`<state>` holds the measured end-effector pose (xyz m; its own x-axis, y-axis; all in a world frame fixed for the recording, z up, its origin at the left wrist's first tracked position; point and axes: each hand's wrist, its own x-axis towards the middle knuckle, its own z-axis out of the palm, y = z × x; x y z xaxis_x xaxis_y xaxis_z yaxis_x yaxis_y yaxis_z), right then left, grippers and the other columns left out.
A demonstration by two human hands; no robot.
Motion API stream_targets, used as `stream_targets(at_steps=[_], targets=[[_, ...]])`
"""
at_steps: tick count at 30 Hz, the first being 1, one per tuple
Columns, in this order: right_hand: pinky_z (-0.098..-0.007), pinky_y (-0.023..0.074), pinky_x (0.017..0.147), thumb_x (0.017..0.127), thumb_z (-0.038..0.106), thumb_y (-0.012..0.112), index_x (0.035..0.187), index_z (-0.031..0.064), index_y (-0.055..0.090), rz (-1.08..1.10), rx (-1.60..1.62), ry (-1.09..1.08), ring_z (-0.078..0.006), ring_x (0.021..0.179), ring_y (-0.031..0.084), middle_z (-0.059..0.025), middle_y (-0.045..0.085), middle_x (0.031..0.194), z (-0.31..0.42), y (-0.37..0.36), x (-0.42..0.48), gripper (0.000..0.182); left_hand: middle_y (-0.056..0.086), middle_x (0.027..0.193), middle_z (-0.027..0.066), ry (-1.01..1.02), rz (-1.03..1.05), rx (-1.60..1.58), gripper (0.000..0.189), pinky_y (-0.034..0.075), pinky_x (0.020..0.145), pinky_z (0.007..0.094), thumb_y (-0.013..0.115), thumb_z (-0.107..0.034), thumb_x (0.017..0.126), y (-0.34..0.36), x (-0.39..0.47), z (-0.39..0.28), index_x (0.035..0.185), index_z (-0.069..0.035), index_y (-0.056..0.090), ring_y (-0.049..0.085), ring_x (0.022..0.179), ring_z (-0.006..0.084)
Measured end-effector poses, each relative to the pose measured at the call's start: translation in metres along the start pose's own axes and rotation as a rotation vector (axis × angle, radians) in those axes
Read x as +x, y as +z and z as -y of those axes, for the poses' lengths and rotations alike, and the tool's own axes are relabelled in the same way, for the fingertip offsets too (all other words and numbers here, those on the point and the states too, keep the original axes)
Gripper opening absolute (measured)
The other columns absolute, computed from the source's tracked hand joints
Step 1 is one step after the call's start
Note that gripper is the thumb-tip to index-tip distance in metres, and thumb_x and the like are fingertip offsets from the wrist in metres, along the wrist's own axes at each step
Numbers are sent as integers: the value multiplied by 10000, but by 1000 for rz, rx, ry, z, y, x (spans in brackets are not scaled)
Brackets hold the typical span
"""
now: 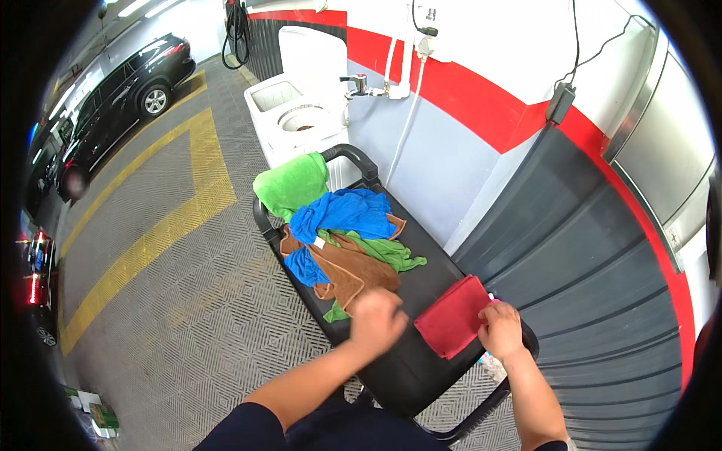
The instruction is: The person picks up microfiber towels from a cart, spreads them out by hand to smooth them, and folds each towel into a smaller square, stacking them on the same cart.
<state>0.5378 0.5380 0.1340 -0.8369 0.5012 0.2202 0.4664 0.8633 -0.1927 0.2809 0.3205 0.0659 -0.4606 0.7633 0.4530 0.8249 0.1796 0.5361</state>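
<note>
A folded red cloth [454,317] lies flat on the near part of a black cart top [403,377]. My right hand [502,328] is at its right edge, fingers curled and touching the cloth; whether they pinch it is hard to see. My left hand [379,322], blurred, hovers left of the red cloth with bent fingers, beside a heap of loose cloths. In that heap are a brown cloth [361,270], a blue cloth [350,211] and a green cloth [389,251]. A bright green towel [290,180] hangs over the cart's far handle.
A white twin-tub washing machine [268,121] with its lid raised stands beyond the cart. A tap [355,83] and pipes are on the wall to its right. Dark ribbed panels [586,270] run along the right. Grating floor [237,315] and a parked black car [132,93] are on the left.
</note>
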Motion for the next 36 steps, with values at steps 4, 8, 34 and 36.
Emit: stream_targets(at_steps=[4,8,34,36], targets=[[-498,545,1009,783,95,774,967,67,746,52,294,41,-388,1133,677,-140,730,1121,43,-6,-18,188,660,1247,178,-402,49,340,455,512,1020,527,797,-226,848,-44,17,68,1258,-90,653,647,1182,393],[-450,581,960,832,110,797,1002,58,755,124,496,120,-367,1090,703,-138,736,1112,82,-4,-21,183,732,1066,177,-247,149,134,204,596,908,498,703,-157,910,-35,-16,106,1084,-53,685,737,1018,380],[-396,595,821,797,-10,773,1104,35,758,43,749,-263,-359,943,754,-149,767,1037,251,-97,-75,310,613,822,70,-200,-738,-1121,234,520,575,354,757,-4,916,-445,-184,-149,878,-66,535,593,678,164],[-348,592,856,823,-25,790,1177,39,736,235,910,-143,-234,986,764,-95,783,1074,252,-113,-94,364,619,926,94,-116,-842,-1139,227,577,622,381,771,-64,931,-453,-185,-126,951,-77,546,631,746,196]])
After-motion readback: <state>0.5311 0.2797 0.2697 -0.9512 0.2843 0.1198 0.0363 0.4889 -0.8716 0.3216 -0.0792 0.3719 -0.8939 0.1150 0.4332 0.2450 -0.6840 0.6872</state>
